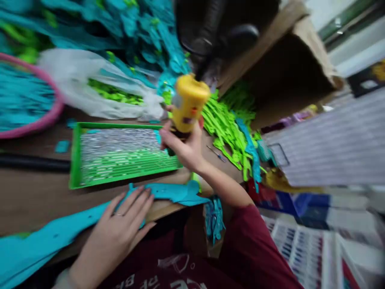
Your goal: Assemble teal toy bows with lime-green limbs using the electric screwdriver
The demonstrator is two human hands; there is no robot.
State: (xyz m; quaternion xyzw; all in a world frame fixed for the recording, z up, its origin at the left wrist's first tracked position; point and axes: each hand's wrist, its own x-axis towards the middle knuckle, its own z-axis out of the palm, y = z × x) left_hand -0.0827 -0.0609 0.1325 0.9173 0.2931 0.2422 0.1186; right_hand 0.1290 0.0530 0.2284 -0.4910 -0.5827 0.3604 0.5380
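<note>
My right hand (pixel 188 148) is closed around a yellow power screwdriver (pixel 189 102), held up above the right end of a green tray (pixel 73 160). The tool is blurred, and its tip is hidden. Small silvery screws (pixel 117 140) cover much of the ribbed tray. My left hand (pixel 123 224) lies flat across a long blue plastic part (pixel 69 224) at the table's near edge. Its fingers are stretched out over the part, with the thumb apart; the palm hides some of the blue piece.
A pink-rimmed basket (pixel 58 104) of small blue pieces stands left, beside a clear bag (pixel 75 68) with green pieces. Blue parts (pixel 144 36) are heaped behind. Green parts (pixel 222 124) and a small screwdriver (pixel 217 154) lie right, near an open cardboard box (pixel 315 48).
</note>
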